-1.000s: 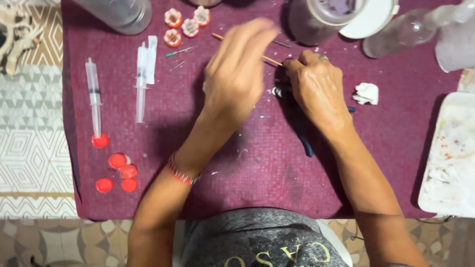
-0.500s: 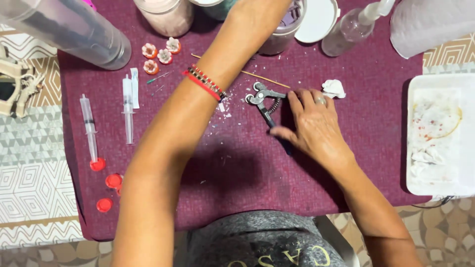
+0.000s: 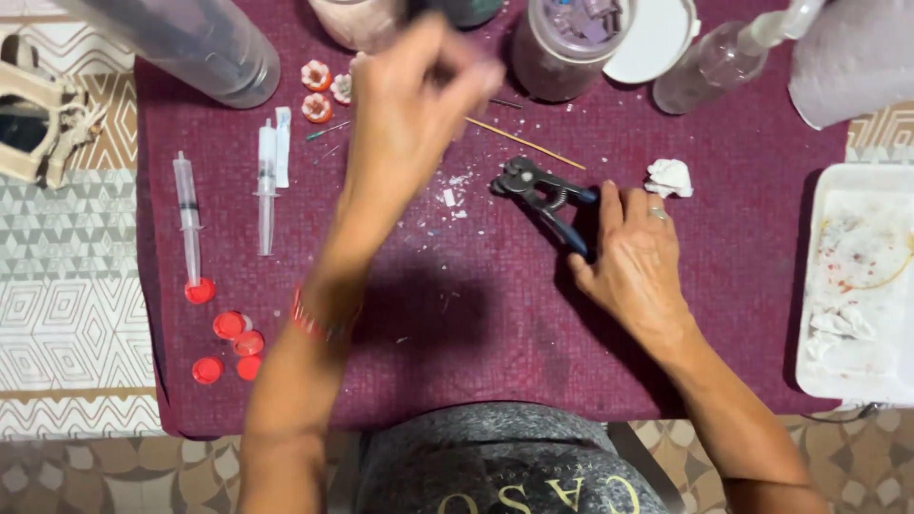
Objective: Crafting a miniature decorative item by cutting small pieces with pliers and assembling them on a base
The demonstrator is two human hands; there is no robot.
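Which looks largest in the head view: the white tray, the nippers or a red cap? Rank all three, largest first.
1. White tray, by far the widest, though its right edge is cut off.
2. Nippers, partly hidden beneath the right hand.
3. Red cap, smallest.
All lie at table level, so nearness hardly skews this.

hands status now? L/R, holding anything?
Left hand: raised above the mat, blurred; fingers curled, cannot tell if it holds anything.
Right hand: open, flat on the mat, fingers touching the blue-handled nippers.
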